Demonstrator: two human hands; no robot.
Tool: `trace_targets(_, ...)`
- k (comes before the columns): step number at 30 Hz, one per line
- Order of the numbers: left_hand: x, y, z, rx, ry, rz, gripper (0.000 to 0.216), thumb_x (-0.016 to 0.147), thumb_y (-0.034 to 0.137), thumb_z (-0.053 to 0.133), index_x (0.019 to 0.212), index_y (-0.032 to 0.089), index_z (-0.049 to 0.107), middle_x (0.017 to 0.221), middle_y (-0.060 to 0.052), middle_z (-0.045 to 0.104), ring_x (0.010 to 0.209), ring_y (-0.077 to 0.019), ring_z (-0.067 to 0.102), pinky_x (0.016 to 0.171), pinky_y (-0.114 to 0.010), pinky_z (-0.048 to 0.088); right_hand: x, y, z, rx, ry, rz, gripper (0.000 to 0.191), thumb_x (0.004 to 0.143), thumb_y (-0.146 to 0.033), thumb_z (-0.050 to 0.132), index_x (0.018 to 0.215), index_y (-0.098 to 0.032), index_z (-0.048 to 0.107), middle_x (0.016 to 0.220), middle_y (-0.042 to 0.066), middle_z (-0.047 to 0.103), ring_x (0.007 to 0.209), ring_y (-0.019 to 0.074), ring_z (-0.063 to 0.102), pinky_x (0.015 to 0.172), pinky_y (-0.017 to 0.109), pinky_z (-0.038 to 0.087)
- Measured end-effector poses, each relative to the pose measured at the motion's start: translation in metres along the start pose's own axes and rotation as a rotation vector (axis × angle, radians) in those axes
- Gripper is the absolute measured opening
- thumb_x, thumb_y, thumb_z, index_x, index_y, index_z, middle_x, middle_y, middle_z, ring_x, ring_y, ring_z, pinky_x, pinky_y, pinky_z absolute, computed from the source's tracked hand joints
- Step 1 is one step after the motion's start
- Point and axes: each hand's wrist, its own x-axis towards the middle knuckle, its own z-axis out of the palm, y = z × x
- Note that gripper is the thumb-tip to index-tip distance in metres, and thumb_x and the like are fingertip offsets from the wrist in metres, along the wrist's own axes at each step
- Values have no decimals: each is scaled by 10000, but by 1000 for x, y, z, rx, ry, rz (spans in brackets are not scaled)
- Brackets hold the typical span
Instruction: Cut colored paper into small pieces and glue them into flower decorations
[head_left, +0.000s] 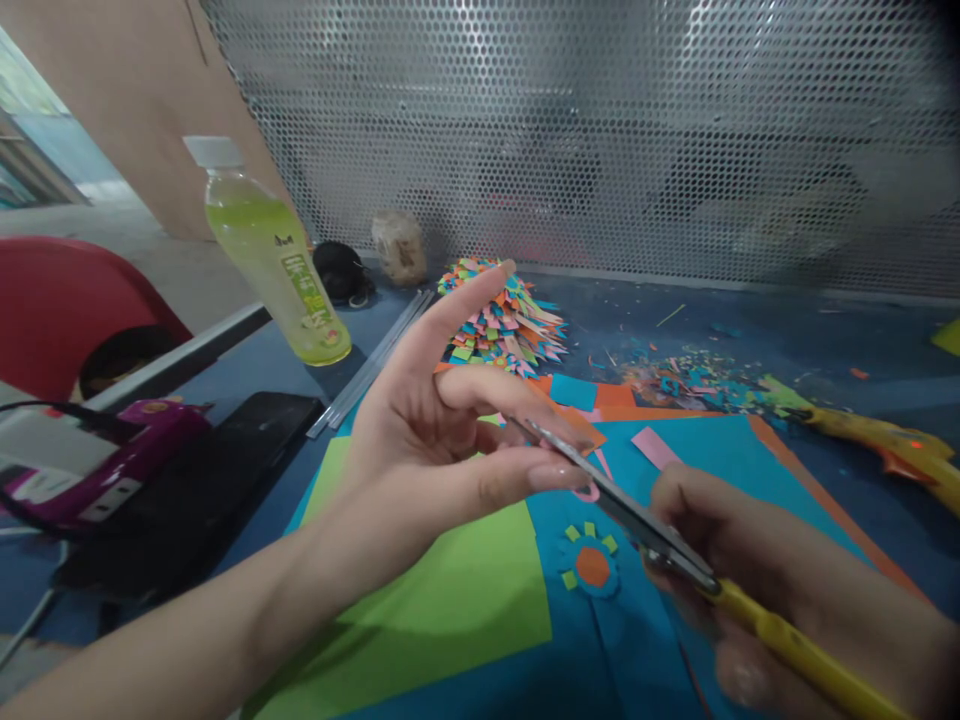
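My right hand (pixel 742 560) is closed around the yellow-handled scissors (pixel 660 535), whose metal blades point up and left. The blade tips reach between the thumb and a bent finger of my left hand (pixel 450 430). Those two are pinched together, while the index finger stretches up and away; whatever they hold is hidden or too small to name. Just behind the fingertips shows an orange paper piece (pixel 592 432). Below the blades, on blue paper (pixel 637 650), lies a paper flower (pixel 592 567) with an orange centre, a blue ring and several small green squares around it.
Green paper (pixel 450 610) lies under my left arm. Behind are a pile of colourful paper pieces (pixel 502 325) and scattered scraps (pixel 697 380). A yellow glue gun (pixel 885 440) rests at right. At left stand a drink bottle (pixel 277 260), clear sticks (pixel 375 360) and a purple power strip (pixel 142 460).
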Motion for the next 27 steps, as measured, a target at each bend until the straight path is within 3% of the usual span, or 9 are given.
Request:
trace_targets(4, 0, 1, 0, -5, -17, 18, 688, 707, 105, 730, 1311, 286, 454, 802, 39, 726, 744, -154, 706, 590, -223, 588, -1, -3, 0, -27, 14, 18, 409, 661, -396, 753, 860, -261, 423, 746, -64, 377, 579, 94, 276, 487, 197, 252)
trace_targets(10, 2, 2, -1, 16, 6, 2, 648, 710, 121, 731, 1280, 299, 482, 759, 47, 717, 771, -170, 707, 641, -250, 603, 1, -1, 1, -15, 18, -6, 383, 687, -393, 739, 885, -274, 433, 762, -61, 374, 600, 102, 272, 496, 192, 263)
trace_targets(21, 2, 2, -1, -36, -12, -31, 667, 716, 68, 709, 1295, 296, 469, 751, 49, 706, 812, -166, 705, 600, -198, 595, 4, -4, 1, -63, 38, -49, 357, 687, -335, 747, 818, -251, 426, 704, -75, 370, 547, 77, 284, 460, 180, 260)
trace_targets(27, 4, 2, 2, -65, 4, -31, 617, 694, 47, 722, 1226, 290, 526, 714, 72, 698, 786, -135, 705, 606, -153, 579, 4, -4, 2, -107, 48, -79, 327, 730, -401, 703, 837, -243, 437, 738, -48, 388, 592, 94, 340, 477, 190, 308)
